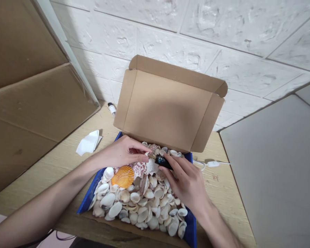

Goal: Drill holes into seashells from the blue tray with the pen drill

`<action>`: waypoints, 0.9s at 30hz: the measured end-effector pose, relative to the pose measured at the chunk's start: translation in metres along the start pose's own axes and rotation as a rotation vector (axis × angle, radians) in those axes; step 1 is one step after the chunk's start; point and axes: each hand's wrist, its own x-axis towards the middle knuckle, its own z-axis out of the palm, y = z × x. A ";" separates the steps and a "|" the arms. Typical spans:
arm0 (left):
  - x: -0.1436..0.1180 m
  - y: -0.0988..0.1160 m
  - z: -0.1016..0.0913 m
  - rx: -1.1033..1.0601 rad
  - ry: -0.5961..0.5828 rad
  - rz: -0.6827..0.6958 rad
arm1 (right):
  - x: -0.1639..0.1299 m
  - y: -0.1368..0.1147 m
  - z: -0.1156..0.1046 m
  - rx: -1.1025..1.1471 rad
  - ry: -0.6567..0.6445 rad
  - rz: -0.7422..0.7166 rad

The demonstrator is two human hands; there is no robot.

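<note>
In the head view, my right hand [187, 181] grips a small black mini drill [163, 162] with lit marks on its body. Its brass-coloured tip [152, 156] points left, toward the fingertips of my left hand [124, 151]. Thumb and fingers of that hand pinch a small pale shell [146, 154], mostly covered, right at the tip. Below both hands, many loose seashells [144, 206] fill an open blue-sided cardboard box [192, 224]. A large orange scallop shell [123, 176] lies under my left wrist, beside a red-and-white patterned shell [140, 169].
The box's brown lid [167, 103] stands raised against the white brick-patterned wall [165, 17]. A crumpled tissue [88, 142] and a small black-capped bottle [112, 109] are on the wooden table [67, 165] at left. A white cable [213, 164] runs at right; cardboard [23, 86] walls the left side.
</note>
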 end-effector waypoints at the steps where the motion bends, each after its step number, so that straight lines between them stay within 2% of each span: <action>1: 0.000 0.000 0.000 -0.031 -0.014 -0.019 | 0.000 0.001 0.000 -0.005 0.014 0.000; 3: 0.000 0.000 0.000 -0.094 -0.042 -0.062 | 0.000 0.001 0.001 -0.014 0.037 -0.003; 8: -0.001 -0.002 0.001 -0.170 -0.024 -0.094 | -0.001 0.001 0.000 0.002 0.045 -0.010; 13: -0.001 -0.003 0.001 -0.136 -0.035 -0.099 | 0.000 0.001 -0.001 0.088 -0.059 -0.053; 20: 0.000 -0.001 -0.001 -0.073 -0.025 -0.098 | 0.001 -0.002 -0.002 0.099 -0.123 -0.052; 27: 0.000 -0.005 0.002 -0.157 -0.027 -0.086 | -0.001 -0.001 0.000 0.121 -0.076 -0.031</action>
